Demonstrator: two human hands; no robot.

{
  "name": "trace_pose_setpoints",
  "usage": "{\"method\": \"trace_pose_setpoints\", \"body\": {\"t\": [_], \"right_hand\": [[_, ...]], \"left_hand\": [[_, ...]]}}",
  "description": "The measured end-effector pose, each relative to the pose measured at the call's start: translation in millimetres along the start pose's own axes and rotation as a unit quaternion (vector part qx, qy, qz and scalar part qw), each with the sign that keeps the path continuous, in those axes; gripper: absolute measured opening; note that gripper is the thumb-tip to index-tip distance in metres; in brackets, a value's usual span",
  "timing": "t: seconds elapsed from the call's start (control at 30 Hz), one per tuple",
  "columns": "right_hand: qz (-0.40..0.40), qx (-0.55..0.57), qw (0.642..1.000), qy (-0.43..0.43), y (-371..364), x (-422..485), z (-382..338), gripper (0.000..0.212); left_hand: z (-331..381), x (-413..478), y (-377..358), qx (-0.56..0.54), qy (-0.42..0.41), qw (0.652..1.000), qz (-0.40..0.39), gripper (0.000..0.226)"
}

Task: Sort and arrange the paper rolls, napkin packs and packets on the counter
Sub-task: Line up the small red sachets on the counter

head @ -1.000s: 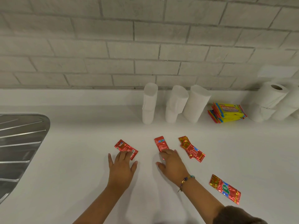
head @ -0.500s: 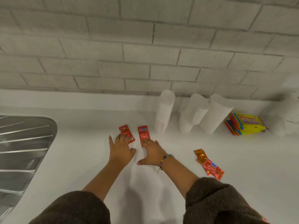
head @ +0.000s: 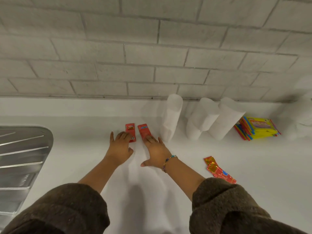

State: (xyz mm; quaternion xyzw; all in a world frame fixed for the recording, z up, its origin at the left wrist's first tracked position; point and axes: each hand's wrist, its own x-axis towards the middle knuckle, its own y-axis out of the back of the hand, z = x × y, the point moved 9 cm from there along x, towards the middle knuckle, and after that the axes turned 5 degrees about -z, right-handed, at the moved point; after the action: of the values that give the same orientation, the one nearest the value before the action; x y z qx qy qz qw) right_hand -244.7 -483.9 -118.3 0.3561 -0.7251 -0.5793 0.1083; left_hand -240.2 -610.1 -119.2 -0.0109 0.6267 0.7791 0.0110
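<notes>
Two small red packets lie side by side near the back of the white counter point(head: 168, 191). My left hand point(head: 119, 148) lies flat, fingertips pressing on the left red packet point(head: 130, 130). My right hand point(head: 156, 152), with a beaded bracelet, lies flat with fingertips on the right red packet point(head: 143, 131). Neither hand grips; the fingers are spread. Three white paper rolls point(head: 172, 119) stand against the wall just right of the packets. A yellow stack of napkin packs point(head: 257, 130) lies further right. Red-and-gold foil packets point(head: 217, 170) lie on the counter right of my right forearm.
A steel sink drainboard point(head: 22, 157) takes up the left edge. The grey tiled wall point(head: 152, 56) backs the counter. More white paper rolls point(head: 303, 115) are blurred at the far right edge.
Both hands slid the two red packets away from me toward the wall, turned them upright and brought them parallel, close together. The view tilted down and left.
</notes>
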Motion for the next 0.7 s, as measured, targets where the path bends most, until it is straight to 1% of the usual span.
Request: {"method": "trace_pose_setpoints", "body": {"t": [0.1, 0.17, 0.2, 0.27, 0.33, 0.43, 0.53, 0.6, 0.7], "right_hand": [[0.062, 0.018, 0.998, -0.015, 1.2, -47.3, 20.1, 0.083], [0.106, 0.04, 0.991, -0.067, 1.7, -91.6, 53.9, 0.067], [0.127, 0.053, 0.985, -0.104, 2.2, -116.1, 74.8, 0.06], [0.163, 0.075, 0.968, -0.176, 4.2, -166.0, 115.2, 0.05], [0.173, 0.083, 0.955, -0.225, 5.8, -205.0, 146.8, 0.042], [0.131, 0.073, 0.953, -0.262, 0.0, -237.4, 173.6, 0.045], [0.087, 0.084, 0.957, -0.264, -11.7, -255.2, 183.3, 0.052], [0.089, 0.093, 0.956, -0.263, -12.5, -264.5, 186.6, 0.052], [0.105, 0.08, 0.956, -0.262, -8.8, -272.3, 191.4, 0.043]], "left_hand": [[24.1, -14.2, 9.9, -0.049, -0.002, 0.997, 0.051, 0.06], [56.9, -25.0, 9.5, -0.068, -0.031, 0.996, 0.058, 0.057], [76.7, -30.0, 6.5, -0.082, -0.051, 0.994, 0.052, 0.056], [120.7, -40.2, -5.5, -0.114, -0.092, 0.989, 0.01, 0.053], [166.2, -49.1, -19.0, -0.125, -0.136, 0.982, -0.041, 0.051], [225.4, -62.3, -29.5, -0.141, -0.192, 0.968, -0.079, 0.047], [273.3, -75.9, -35.1, -0.156, -0.234, 0.955, -0.097, 0.045], [299.3, -83.1, -42.1, -0.145, -0.253, 0.95, -0.112, 0.045], [323.4, -86.0, -53.8, -0.118, -0.261, 0.948, -0.135, 0.046]]}}
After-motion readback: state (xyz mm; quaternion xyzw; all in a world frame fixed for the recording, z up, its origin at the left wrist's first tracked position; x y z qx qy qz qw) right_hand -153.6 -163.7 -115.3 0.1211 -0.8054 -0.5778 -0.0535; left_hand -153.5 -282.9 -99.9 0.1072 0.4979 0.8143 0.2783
